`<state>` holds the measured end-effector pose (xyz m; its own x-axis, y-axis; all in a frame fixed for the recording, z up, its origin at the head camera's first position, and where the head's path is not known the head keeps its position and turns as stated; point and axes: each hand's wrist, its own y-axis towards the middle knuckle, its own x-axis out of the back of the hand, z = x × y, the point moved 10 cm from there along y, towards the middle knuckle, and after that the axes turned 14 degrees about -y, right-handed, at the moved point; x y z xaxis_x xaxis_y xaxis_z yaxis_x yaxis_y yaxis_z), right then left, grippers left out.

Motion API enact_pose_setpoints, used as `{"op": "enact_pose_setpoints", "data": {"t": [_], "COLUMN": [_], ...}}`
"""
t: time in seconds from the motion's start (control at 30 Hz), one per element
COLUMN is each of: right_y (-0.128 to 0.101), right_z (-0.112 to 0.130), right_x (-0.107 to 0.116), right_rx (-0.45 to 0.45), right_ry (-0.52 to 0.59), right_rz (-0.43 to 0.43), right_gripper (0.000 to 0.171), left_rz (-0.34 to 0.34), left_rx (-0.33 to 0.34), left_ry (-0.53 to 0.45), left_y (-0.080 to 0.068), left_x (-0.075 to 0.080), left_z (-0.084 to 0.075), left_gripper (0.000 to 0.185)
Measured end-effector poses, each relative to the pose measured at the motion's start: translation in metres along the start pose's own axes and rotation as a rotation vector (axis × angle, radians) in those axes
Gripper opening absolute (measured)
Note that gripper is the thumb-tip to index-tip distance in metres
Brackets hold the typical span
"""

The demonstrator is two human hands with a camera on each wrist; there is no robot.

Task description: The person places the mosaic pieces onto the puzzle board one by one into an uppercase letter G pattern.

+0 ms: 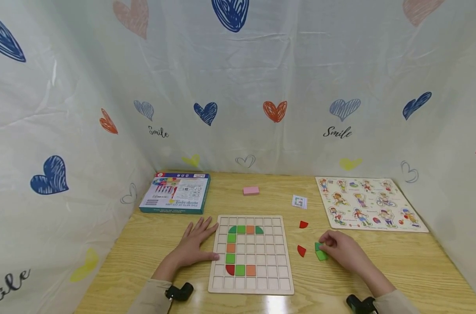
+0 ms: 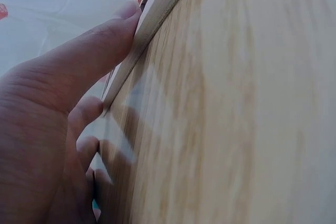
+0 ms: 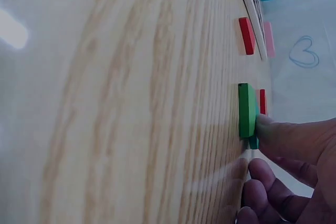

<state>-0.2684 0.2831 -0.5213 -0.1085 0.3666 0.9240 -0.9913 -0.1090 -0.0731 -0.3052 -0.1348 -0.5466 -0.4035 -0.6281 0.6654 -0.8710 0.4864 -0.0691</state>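
the right hand [image 1: 345, 253] is resting on the wooden table [image 1: 418, 261], to the right of the grid board [image 1: 250, 285], and its curled fingers are pinching a small green tile [image 1: 321, 254] at their tips. the tile is lying flat on the table, just at the left side of this hand, so it is between the hand and the board. in the right wrist view the green tile [image 3: 245, 109] is looking like a thick flat slab with straight edges, and one fingertip [image 3: 265, 124] is pressing on its side. a second green piece seems to be under the fingers, but i cannot tell this surely.

the left hand [image 1: 196, 244] is lying open, palm down, with spread straight fingers, and it is touching the left edge of the board. in the left wrist view the thumb [image 2: 100, 45] is leaning against the pale board rim. the right hand is clearly the nearer one to the loose pieces.

two red tiles [image 1: 302, 250] with one rounded side are lying apart between the board and the right hand. the board is made of light wood with square cells, and some are holding green, orange and red pieces in a curved line. farther back, a pink block [image 1: 251, 190], a small card [image 1: 299, 201], a blue box [image 1: 176, 192] and a picture puzzle [image 1: 369, 203] are lying.
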Motion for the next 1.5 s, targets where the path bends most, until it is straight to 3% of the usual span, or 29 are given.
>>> {"op": "enact_pose_setpoints", "data": {"t": [0.2, 0.5, 0.77, 1.03, 1.33, 1.5], "right_y": [0.003, 0.004, 0.004, 0.006, 0.004, 0.001], "right_z": [-0.001, 0.004, 0.015, 0.026, 0.036, 0.055], "right_x": [0.001, -0.005, -0.009, -0.01, 0.001, 0.001], "right_rx": [-0.004, -0.037, -0.011, 0.049, 0.094, 0.177], "right_ry": [0.017, 0.03, 0.018, 0.038, 0.081, 0.133], "right_rz": [-0.023, 0.047, 0.02, 0.024, -0.046, -0.048], "right_gripper": [0.011, 0.009, 0.021, 0.018, 0.009, 0.008], "left_rz": [0.0, -0.001, 0.0, 0.001, -0.007, -0.006], "left_rx": [-0.007, -0.008, -0.008, -0.009, -0.009, -0.004], "left_ry": [0.002, 0.0, -0.002, 0.004, -0.003, 0.0], "left_y": [0.0, 0.0, 0.0, 0.001, 0.0, 0.0], "left_x": [0.0, 0.0, 0.0, -0.001, 0.0, 0.0], "left_z": [0.0, 0.0, 0.0, 0.001, -0.001, -0.001], "left_gripper": [0.099, 0.099, 0.099, 0.1, 0.1, 0.1]}}
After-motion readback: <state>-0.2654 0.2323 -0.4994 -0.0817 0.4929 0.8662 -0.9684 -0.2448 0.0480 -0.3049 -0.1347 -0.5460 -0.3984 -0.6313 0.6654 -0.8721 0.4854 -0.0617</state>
